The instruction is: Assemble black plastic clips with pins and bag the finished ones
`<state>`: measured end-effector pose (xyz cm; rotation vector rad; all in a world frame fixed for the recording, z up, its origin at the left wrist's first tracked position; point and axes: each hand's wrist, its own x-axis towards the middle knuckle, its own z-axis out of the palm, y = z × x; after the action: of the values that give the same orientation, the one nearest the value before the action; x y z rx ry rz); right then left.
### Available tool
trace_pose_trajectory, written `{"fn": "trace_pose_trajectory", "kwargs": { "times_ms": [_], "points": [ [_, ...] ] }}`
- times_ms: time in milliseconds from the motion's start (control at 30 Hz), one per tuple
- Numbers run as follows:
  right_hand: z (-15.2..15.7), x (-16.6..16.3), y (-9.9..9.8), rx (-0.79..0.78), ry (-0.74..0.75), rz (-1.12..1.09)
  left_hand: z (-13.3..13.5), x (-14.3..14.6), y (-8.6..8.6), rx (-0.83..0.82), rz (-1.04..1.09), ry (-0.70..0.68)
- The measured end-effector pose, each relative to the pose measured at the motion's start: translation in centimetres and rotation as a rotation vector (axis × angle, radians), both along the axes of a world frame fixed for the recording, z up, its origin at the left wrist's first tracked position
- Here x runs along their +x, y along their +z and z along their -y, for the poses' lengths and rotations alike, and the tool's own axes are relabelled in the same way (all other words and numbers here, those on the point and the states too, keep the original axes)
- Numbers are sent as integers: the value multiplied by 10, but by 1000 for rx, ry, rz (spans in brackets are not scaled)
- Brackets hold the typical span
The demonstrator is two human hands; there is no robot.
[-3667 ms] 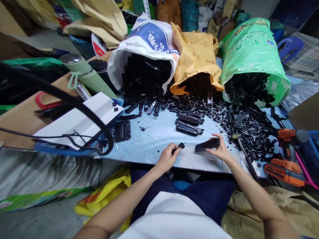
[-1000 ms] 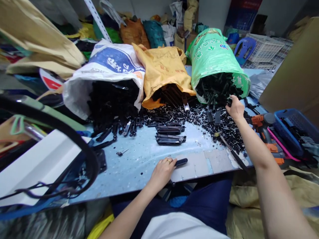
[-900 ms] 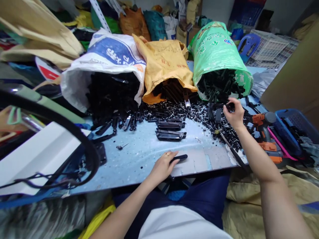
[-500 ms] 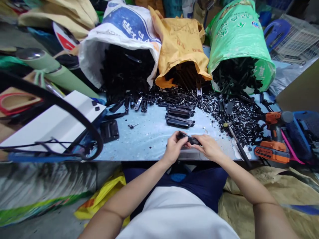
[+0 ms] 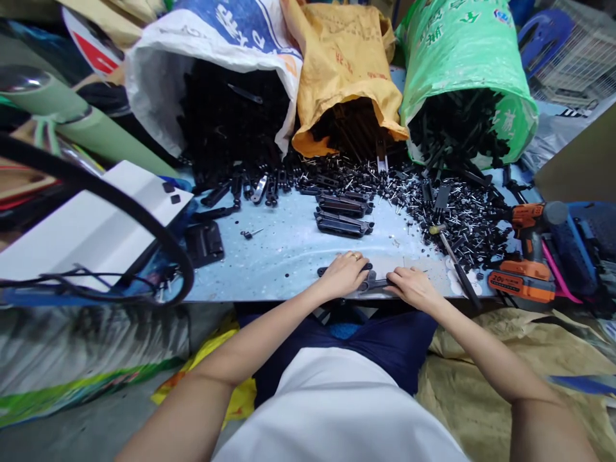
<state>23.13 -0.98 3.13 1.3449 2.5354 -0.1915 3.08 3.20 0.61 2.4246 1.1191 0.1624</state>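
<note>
Two ends of a long black plastic-looking part (image 5: 368,267) poke out from under my left fingers (image 5: 359,273), which grasp it just below the middle of the frame, near the close edge of the pale blue worktop (image 5: 283,250). One slim dark grey piece (image 5: 378,283) reaches across to my right fingers (image 5: 399,277); whether they pinch it or merely touch it, I cannot tell. Should my left hold loosen, I judge the part could slip over that edge; a careless sweep rightward could knock the yellow-headed, black-handled hammer (image 5: 464,280). My left fingers hide whether the two pieces join. The blue-printed white woven sack (image 5: 154,90) is cut off above, its inside too dark to read.
</note>
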Motion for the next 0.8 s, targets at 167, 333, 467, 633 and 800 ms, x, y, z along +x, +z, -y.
{"fn": "trace_pose_trajectory", "kwargs": {
  "times_ms": [167, 333, 467, 633, 800],
  "points": [
    [5, -4, -6, -52, -44, 47, 4, 0, 9, 6, -53, -37],
    [6, -7, -2, -54, -49, 73, 6, -1, 3, 44, -57, -65],
    [6, -15, 7, 34, -21, 71, 7, -6, -5, 83, 12, -45],
    [5, -22, 22, 84, 25, 76, 7, -16, -15, 139, 143, -89],
    [-5, -24, 25, 129, 28, 70, 6, -12, -22, 141, 214, -19]
  ]
}}
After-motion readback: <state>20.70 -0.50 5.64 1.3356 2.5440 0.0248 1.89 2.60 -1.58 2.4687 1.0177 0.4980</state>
